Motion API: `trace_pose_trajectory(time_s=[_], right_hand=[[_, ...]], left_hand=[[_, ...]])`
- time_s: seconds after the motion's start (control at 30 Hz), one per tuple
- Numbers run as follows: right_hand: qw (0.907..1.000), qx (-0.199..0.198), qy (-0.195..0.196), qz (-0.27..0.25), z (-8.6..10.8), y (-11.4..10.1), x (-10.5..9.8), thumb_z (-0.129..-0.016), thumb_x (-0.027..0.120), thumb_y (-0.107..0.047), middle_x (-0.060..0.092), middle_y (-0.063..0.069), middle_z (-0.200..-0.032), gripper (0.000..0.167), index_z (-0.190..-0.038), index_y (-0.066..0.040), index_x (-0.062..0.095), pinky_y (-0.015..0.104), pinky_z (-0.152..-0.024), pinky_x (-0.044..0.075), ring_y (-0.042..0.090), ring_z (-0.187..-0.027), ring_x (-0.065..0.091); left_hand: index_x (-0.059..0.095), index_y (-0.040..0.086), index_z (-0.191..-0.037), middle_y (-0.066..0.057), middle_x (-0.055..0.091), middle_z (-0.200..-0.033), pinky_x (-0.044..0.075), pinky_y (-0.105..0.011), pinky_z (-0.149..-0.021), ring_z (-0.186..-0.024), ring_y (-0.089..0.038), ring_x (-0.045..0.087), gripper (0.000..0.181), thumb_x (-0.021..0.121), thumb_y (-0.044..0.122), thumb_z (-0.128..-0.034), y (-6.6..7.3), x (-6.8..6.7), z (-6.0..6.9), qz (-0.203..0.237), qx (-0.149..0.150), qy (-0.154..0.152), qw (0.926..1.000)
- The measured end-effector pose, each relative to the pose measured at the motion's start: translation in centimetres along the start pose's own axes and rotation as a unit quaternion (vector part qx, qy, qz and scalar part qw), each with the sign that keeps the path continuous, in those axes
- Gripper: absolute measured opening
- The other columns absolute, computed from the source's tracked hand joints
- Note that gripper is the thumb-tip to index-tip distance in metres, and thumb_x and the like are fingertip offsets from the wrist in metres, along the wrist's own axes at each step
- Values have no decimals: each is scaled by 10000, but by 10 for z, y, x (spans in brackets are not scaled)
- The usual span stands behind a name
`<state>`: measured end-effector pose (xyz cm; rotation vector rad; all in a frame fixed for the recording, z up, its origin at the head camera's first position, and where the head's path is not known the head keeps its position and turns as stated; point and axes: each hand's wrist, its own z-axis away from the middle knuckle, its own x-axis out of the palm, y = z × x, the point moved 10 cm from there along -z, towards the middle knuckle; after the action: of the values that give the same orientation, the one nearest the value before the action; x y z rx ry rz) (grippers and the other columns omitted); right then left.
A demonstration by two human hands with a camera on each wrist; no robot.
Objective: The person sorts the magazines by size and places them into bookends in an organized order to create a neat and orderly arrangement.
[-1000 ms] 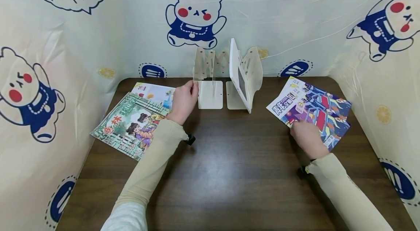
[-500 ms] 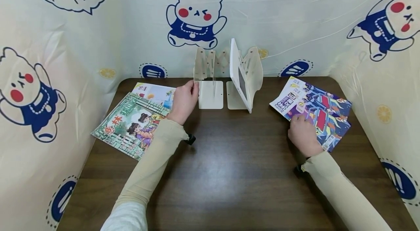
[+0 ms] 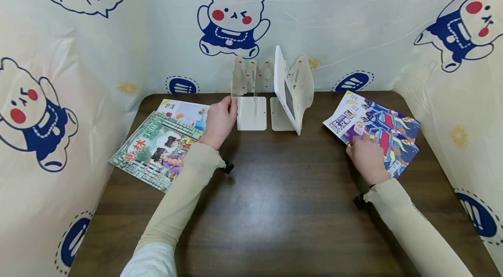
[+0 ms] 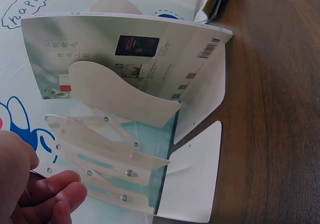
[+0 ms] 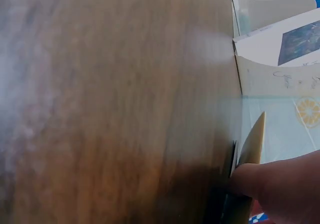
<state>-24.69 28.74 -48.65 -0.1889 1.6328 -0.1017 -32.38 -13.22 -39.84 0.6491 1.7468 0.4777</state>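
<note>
My left hand (image 3: 221,122) pinches the left end of a white expandable bookend (image 3: 251,113) at the back of the table. In the left wrist view its thumb and fingers meet on the thin panel edge. A book (image 3: 286,89) leans on edge inside the bookend's right part; its pale green printed cover (image 4: 135,46) faces the left wrist camera. On the right, my right hand (image 3: 367,157) grips the near left edge of a colourful magazine (image 3: 389,126), the thumb (image 5: 247,179) on top and the fingers mostly hidden. The magazine's left side bends up slightly, and another cover shows beneath.
Under and beside my left forearm lies a green-bordered magazine (image 3: 157,150), overlapping another with a beach picture (image 3: 184,109). A dark wooden table (image 3: 267,207) bears everything. A curtain (image 3: 165,15) with printed bears hangs close behind and along both sides.
The upper right magazine's left corner has shifted slightly right and its edge bends up. My right hand has moved up a little. My left hand and the bookend stay put.
</note>
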Motion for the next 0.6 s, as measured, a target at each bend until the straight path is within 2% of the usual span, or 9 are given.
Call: trace_pose_trajectory(time_s=[0.17,0.3,0.47,0.6], right_hand=[[9997,-169,161,18,3,-3,-4,-958,721,-159,607,363,-1002,308,-1068,121,655,674,-658,542,531,-833,602],[9993,-237,250,120,5,-7,-3,-984,651,-93,639,372,-1012,217,-1078,102,635,687,-626,526,561,-867,619],[9992,-213,260,235,4,-9,-5,-967,594,-4,636,358,-908,140,-993,132,608,682,-582,522,541,-750,626],[9990,-158,399,124,3,-8,-16,-969,595,2,633,346,-805,133,-932,129,597,666,-549,516,511,-643,619]], left_hand=[[685,28,-1085,-79,608,-713,449,-329,-538,-621,-241,580,353,490,321,-1114,-1,0,0,33,-107,-108,9999],[688,25,-1110,-80,614,-723,461,-326,-544,-629,-241,589,356,491,322,-1114,-2,0,1,51,-155,-154,9997],[691,26,-1131,-83,623,-735,464,-317,-545,-632,-238,593,358,488,321,-1115,-2,0,1,61,-169,-174,9997],[690,21,-1107,-87,619,-727,454,-324,-541,-626,-245,587,357,489,317,-1115,-1,0,0,75,-99,-111,9999]])
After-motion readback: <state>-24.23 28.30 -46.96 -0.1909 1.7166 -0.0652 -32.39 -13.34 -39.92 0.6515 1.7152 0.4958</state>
